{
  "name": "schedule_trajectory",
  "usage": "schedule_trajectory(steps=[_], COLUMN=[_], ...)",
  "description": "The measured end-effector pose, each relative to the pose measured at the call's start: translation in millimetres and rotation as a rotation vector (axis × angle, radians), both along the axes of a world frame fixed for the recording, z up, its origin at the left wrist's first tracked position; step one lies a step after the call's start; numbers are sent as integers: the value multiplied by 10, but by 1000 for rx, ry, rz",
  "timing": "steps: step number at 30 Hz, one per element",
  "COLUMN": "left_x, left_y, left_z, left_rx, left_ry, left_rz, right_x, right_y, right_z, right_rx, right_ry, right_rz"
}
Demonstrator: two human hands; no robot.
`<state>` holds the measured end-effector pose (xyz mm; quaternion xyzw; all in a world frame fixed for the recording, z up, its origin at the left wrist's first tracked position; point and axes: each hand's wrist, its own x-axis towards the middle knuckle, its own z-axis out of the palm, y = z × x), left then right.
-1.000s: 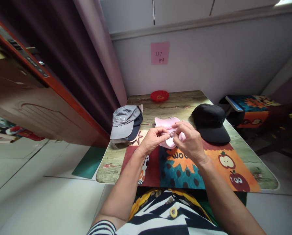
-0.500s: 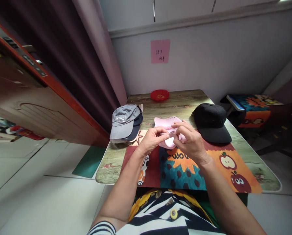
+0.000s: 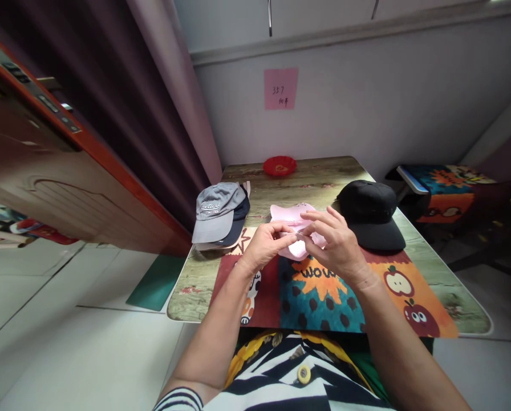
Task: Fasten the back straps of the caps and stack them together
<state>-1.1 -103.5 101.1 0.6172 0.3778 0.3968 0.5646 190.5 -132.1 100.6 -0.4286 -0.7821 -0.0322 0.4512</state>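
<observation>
A pink cap (image 3: pixel 286 213) lies in the middle of the table, its brim at the far side and its back strap nearest me. My left hand (image 3: pixel 267 244) pinches the strap from the left between thumb and fingers. From the right, my right hand (image 3: pixel 330 240) has its thumb and index finger closed at the strap's other end, with the remaining fingers raised. The fingertips of both hands nearly meet there and hide the fastening. A black cap (image 3: pixel 369 211) sits to the right of my right hand. Stacked at the left is a grey cap (image 3: pixel 217 208) over a navy cap (image 3: pixel 238 225).
A red scalloped dish (image 3: pixel 280 166) stands at the table's far edge. A printed mat (image 3: pixel 324 308) covers the near part of the wood-patterned table (image 3: pixel 191 297). The wooden door (image 3: pixel 88 188) and curtain stand to the left, and another small table (image 3: pixel 446 194) to the right.
My right hand has shifted slightly, its middle, ring and little fingers lifting and spreading more. The left hand and the pink cap stay in place.
</observation>
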Motion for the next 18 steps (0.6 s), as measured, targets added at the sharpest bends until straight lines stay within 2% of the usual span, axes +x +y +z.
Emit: schedule_trajectory(steps=[4,12,18], left_x=[14,18,18], left_y=[4,-15,-27], left_z=[-33,-19,-6], left_rx=[10,89,135], left_ry=[8,92,123], left_rz=[8,21,40], right_x=[-1,18,20], right_y=[-6,-27,-16], right_z=[-15,60,27], right_rx=[-35,-100,-160], right_ry=[-6,-45,-8], right_rz=[-40,9,20])
